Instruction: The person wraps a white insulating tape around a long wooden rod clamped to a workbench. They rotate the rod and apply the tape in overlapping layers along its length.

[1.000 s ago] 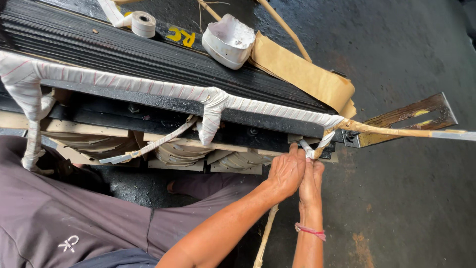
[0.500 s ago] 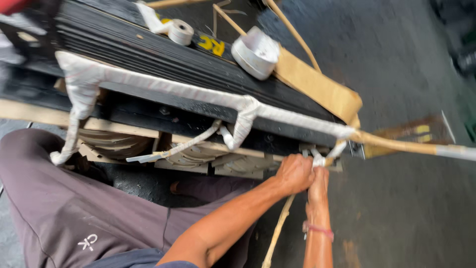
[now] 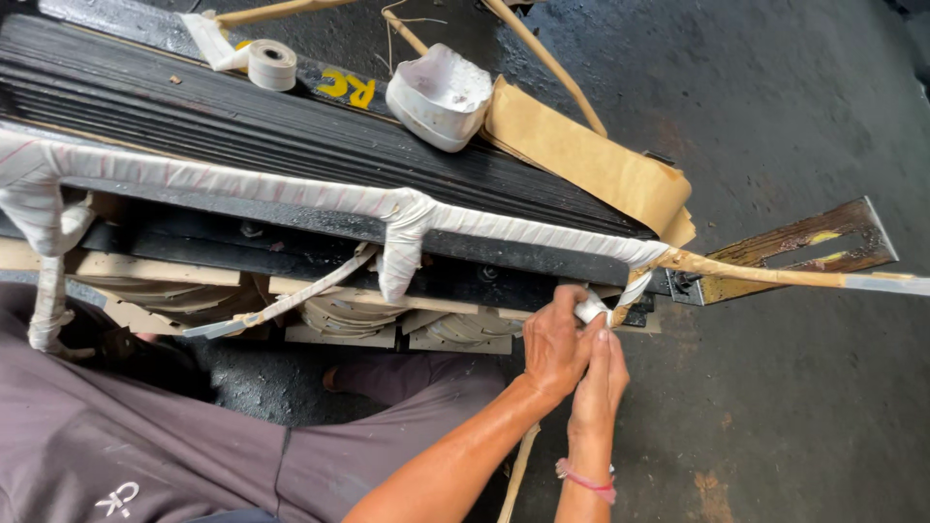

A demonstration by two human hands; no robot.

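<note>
My left hand (image 3: 552, 344) and my right hand (image 3: 601, 380) meet just below the right corner of a black laminated metal block (image 3: 291, 136). Together they pinch the end of a white tape (image 3: 591, 308) that runs up to the corner. A bar wrapped in white tape (image 3: 291, 192) runs along the block's front edge, with a knot-like wrap (image 3: 402, 232) at its middle. From the corner, a paper-wrapped lead (image 3: 765, 274) stretches out to the right. My right wrist wears a pink band (image 3: 584, 479).
On top of the block sit a small tape roll (image 3: 271, 64), a white bowl-shaped tape coil (image 3: 441, 95) and a folded brown paper strip (image 3: 591, 160). A rusty metal bracket (image 3: 804, 242) juts right. Round windings (image 3: 339, 315) show beneath. My grey-trousered legs (image 3: 145, 446) fill the lower left; dark floor lies right.
My hands stay at the right corner but have shifted slightly lower, fingers closing tighter on the white tape end. The view swung left, then back.
</note>
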